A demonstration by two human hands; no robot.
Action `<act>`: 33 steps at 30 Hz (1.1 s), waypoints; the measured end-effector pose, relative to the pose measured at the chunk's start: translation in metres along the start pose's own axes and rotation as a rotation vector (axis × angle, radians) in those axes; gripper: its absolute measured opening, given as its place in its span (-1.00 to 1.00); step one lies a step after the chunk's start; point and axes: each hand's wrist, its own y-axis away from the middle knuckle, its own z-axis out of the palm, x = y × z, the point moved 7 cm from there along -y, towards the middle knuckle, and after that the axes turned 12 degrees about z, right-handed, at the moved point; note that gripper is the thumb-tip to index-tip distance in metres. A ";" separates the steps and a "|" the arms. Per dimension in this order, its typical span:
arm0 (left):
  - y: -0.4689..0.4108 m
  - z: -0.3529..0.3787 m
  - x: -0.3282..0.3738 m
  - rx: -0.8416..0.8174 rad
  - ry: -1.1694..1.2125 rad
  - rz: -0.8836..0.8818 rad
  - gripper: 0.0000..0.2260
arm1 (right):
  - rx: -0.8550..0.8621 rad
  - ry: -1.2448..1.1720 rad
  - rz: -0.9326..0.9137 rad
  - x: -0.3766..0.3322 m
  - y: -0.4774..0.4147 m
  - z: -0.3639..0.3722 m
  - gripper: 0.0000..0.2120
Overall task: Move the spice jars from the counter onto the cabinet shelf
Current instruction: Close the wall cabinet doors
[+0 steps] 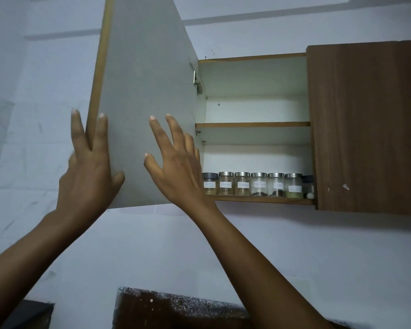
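- The left hand [90, 172] is lying with straight fingers along the near edge of the open cabinet door [147, 67], gripping nothing and carrying no jar.
- The right hand [176, 174] is reaching up beside it, fingers spread and empty, over the door's pale inner face; whether it is touching the door is not clear.
- Further right, seven spice jars [259, 185] are standing upright in one close row on the lower shelf [259, 200], filling the visible width, so the moving is looking done or nearly so.
- The upper shelf [252, 124] is showing nothing on it.
- Low and near, only a strip of the dark counter [176, 309] is showing, with no jar on it; the remainder is lying out of view.
- Judging by both hands at the door, closing it is probably what is left.
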 end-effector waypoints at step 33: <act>0.014 -0.009 0.053 0.233 0.309 0.007 -0.74 | 0.269 -0.077 -0.008 -0.050 -0.031 -0.037 -0.74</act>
